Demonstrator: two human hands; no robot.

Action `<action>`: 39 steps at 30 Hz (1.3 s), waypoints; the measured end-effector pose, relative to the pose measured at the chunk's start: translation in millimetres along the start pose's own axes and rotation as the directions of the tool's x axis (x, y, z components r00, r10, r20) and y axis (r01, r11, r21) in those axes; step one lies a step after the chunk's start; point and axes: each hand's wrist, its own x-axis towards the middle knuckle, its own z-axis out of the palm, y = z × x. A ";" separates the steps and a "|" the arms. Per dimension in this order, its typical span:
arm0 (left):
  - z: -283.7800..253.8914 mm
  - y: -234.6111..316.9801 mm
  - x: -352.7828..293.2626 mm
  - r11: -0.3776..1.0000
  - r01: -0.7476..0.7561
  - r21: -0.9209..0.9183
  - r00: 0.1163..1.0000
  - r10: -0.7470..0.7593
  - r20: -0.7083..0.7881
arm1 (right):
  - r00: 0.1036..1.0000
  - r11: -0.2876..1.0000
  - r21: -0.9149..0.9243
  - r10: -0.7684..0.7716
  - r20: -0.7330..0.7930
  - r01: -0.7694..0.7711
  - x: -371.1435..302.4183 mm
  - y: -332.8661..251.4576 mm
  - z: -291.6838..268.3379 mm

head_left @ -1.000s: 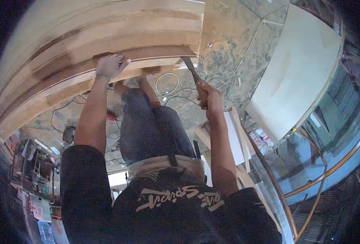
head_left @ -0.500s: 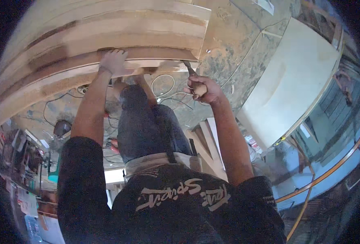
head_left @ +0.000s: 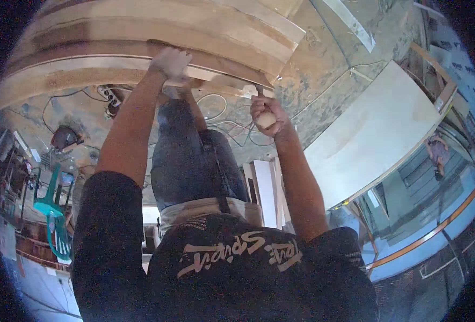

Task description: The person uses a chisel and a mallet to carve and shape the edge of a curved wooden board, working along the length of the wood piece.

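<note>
A long brown wooden panel point(head_left: 216, 73) with a pale edge strip crosses the upper left in front of me. My left hand point(head_left: 171, 64) is on its near edge, fingers bent over the strip and slightly blurred. At the panel's right end, my right hand point(head_left: 269, 114) is closed round a wooden-handled hand tool point(head_left: 267, 119). The round pale butt of its handle faces me. Its narrow dark end points away and meets the panel's corner; most of the tool is hidden by my fingers, so I cannot tell its exact kind.
A large pale board point(head_left: 374, 134) lies to the right. Cables point(head_left: 216, 110) loop over the stained floor beneath the panel. A green plastic chair point(head_left: 49, 206) stands at the left, and another person point(head_left: 437, 155) is at the far right. Pale boards point(head_left: 265, 193) lean near my legs.
My view has shifted, so the panel sits higher and more tilted. My right hand has turned, bringing the handle's butt toward me. My left hand stays on the panel edge.
</note>
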 end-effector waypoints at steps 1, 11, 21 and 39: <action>4.1 -2.0 4.2 1.000 0.003 -0.022 1.000 -0.003 -0.005 | 0.996 0.999 -0.028 0.016 -0.090 -0.019 3.5 -6.7 3.3; 41.0 -9.4 2.3 0.991 -0.133 0.033 0.812 0.128 -0.569 | 0.988 0.926 -0.372 -0.115 -0.104 0.068 34.5 -118.0 35.4; 32.1 7.5 -2.5 0.983 0.027 -0.181 0.948 -0.083 -0.308 | 0.985 0.983 0.144 -0.132 0.112 0.116 13.1 34.2 -3.4; -0.3 9.9 -12.0 0.994 0.045 -0.100 0.970 -0.068 -0.235 | 0.995 0.911 0.413 -0.047 0.089 0.006 23.6 -44.1 88.6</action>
